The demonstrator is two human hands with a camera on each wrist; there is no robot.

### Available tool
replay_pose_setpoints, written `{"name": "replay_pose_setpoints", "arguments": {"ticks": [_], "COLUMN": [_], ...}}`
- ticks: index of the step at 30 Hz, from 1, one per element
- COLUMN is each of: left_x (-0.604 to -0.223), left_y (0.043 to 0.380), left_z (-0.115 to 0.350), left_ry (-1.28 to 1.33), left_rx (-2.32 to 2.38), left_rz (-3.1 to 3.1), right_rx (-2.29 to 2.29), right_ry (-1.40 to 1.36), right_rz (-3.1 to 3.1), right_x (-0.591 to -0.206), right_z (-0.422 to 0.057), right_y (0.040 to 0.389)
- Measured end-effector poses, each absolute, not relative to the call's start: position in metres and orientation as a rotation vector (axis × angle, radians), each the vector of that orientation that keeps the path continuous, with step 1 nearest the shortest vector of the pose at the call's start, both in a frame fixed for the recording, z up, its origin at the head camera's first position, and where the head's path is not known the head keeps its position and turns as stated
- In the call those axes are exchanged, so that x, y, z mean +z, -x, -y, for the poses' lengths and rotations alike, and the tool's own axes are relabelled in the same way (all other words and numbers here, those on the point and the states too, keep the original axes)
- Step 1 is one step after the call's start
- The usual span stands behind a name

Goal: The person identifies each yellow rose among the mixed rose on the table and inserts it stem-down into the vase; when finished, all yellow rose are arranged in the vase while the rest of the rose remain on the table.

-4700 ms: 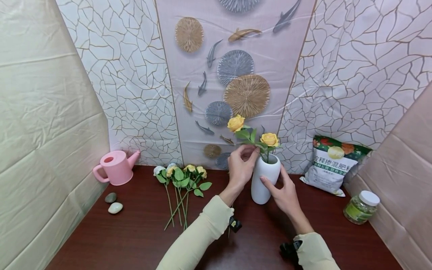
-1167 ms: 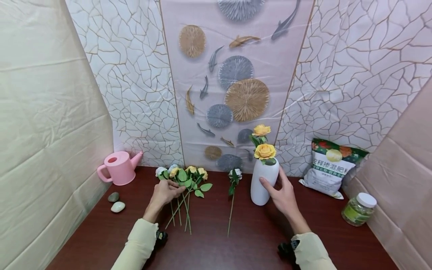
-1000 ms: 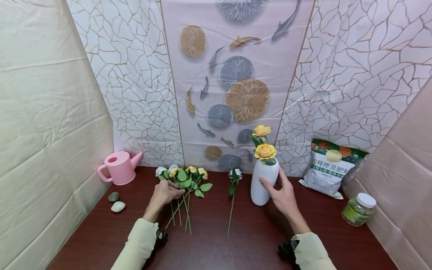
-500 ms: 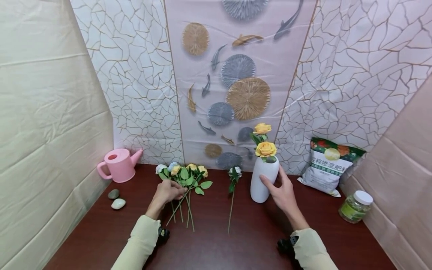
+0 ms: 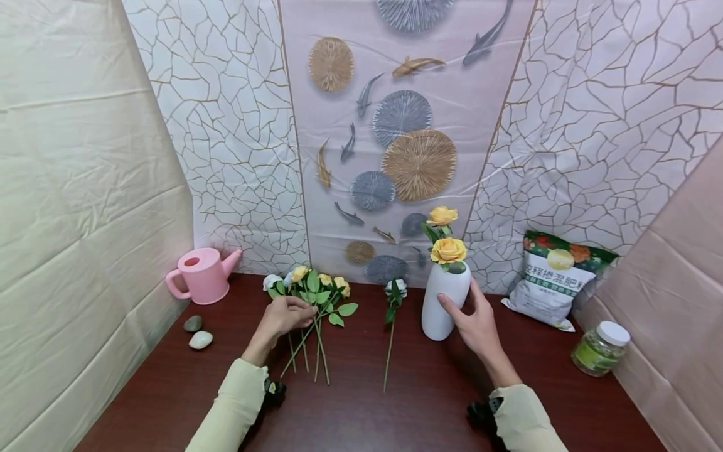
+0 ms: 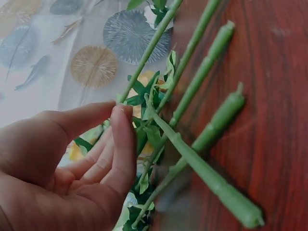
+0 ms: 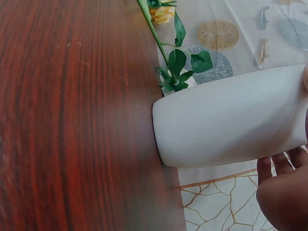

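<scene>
Head view: loose artificial roses [image 5: 319, 297], blooms away from me, crossed stems pointing back my way along the surface [image 5: 361, 417]; my left hand [image 5: 287, 317] upon them. White vase [image 5: 442, 309], long axis upright, well to the right; two yellow roses [image 5: 449, 250] in its mouth. My right hand [image 5: 479, 321] holds its right side. White rose [image 5: 397, 287] lying between pile and vase (nearer the vase).

Left wrist view: thumb and forefinger pinched narrow on one green stem [image 6: 147, 57]; whose bloom, I cannot tell.

Right wrist view: vase base on the surface, my fingers [image 7: 279, 163] against its wall.
</scene>
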State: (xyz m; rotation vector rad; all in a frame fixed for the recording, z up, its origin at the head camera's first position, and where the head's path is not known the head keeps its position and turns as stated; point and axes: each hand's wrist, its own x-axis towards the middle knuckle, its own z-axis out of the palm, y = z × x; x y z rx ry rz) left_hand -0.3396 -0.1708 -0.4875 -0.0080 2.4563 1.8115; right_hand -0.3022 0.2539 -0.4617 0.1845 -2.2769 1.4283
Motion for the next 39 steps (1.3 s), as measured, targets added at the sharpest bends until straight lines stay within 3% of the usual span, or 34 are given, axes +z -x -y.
{"name": "replay_pose_setpoints", "arguments": {"ticks": [5, 12, 28, 39], "left_x": [-0.487, -0.487, -0.475, -0.436], "left_y": [0.342, 0.346, 0.340, 0.335], "left_z": [0.169, 0.167, 0.132, 0.098], "left_ry": [-0.119, -0.137, -0.340, -0.476], "left_rx": [1.939, 2.093, 2.352, 2.613], "left_rz": [-2.385, -2.228, -1.859, -1.646], "right_rx": [1.456, 1.403, 1.416, 1.421], "right_ry": [-0.186, -0.175, -0.171, -0.184], "right_rz": [2.288, 2.276, 2.270, 2.269], "right_x": [-0.448, -0.473, -0.472, -0.473], "right_z": [-0.249, -0.258, -0.258, -0.259], "right_y": [0.291, 0.310, 0.312, 0.312]}}
